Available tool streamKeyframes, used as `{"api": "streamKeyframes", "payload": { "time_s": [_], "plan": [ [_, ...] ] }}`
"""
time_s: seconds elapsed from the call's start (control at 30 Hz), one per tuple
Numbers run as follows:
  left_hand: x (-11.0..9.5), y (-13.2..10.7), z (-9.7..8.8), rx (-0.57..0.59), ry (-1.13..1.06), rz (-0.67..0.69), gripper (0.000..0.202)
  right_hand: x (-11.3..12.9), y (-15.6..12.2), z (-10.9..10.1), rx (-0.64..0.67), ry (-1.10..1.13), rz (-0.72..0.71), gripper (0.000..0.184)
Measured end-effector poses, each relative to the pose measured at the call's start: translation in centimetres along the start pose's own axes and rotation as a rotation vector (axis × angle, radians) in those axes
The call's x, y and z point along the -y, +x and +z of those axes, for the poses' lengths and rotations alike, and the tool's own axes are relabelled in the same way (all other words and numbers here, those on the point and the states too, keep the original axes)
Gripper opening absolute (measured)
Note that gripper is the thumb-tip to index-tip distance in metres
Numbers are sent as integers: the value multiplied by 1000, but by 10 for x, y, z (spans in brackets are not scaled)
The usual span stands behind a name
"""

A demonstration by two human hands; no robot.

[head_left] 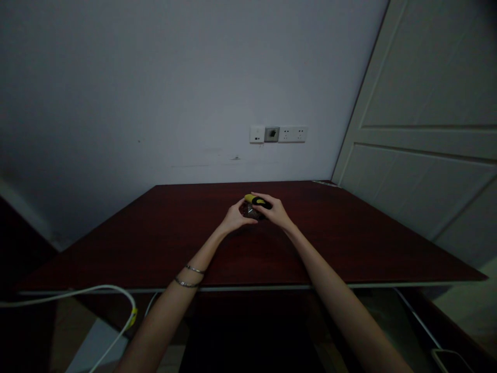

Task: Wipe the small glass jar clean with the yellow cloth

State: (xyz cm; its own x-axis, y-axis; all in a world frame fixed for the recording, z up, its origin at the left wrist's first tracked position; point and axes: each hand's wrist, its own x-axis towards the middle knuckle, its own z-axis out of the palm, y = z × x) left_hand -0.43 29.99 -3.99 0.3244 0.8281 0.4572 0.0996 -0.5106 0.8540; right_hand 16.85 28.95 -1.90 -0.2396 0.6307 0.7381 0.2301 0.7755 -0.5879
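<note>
Over the middle of the dark red table (166,233), my two hands meet around a small dark, shiny, see-through item (251,211); its kind is too dim to tell. My left hand (234,218) wraps its fingers and thumb about the left side of this item. In my right hand (276,211) is a small yellow-and-black object (257,201), rounded and handle-like, held between thumb and fingers just above the dark item. Whether the two things touch is hidden by the fingers.
Behind the table stands a pale wall with a row of sockets (278,134). A white panelled door (423,119) borders the right side. A white cable (112,288) loops at the lower left, and a phone-like object (451,361) lies at the lower right.
</note>
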Motion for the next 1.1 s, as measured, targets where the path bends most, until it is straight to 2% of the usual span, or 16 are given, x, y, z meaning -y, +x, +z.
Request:
{"api": "streamKeyframes", "payload": {
  "time_s": [0.23, 0.4, 0.47, 0.6, 0.73, 0.83, 1.0, 1.1],
  "plan": [
    [-3, 0, 2, -70, 53, 24, 81, -2, -3, 5, -6, -53, -96, 38],
    [0, -1, 6, -45, 6, 54, 80, -1, -5, 10, -19, -108, -85, 48],
    [1, -2, 7, -41, 4, 69, 79, 1, -6, 13, -33, -131, -97, 46],
    [3, -2, 9, -41, 15, 52, 81, 3, -5, 23, -180, -79, -60, 25],
    [4, -2, 11, -63, 48, 30, 91, -3, -1, 27, -318, 39, 89, 23],
    [5, -2, 11, -91, 70, 14, 95, -5, 0, 25, -311, 87, 115, 22],
    [0, -5, 11, -73, 92, 45, 83, 7, -6, 24, -239, 45, -40, 14],
    [-2, -7, 11, -75, 117, 50, 82, 9, -5, 24, -277, 35, -4, 18]
  ]
}}
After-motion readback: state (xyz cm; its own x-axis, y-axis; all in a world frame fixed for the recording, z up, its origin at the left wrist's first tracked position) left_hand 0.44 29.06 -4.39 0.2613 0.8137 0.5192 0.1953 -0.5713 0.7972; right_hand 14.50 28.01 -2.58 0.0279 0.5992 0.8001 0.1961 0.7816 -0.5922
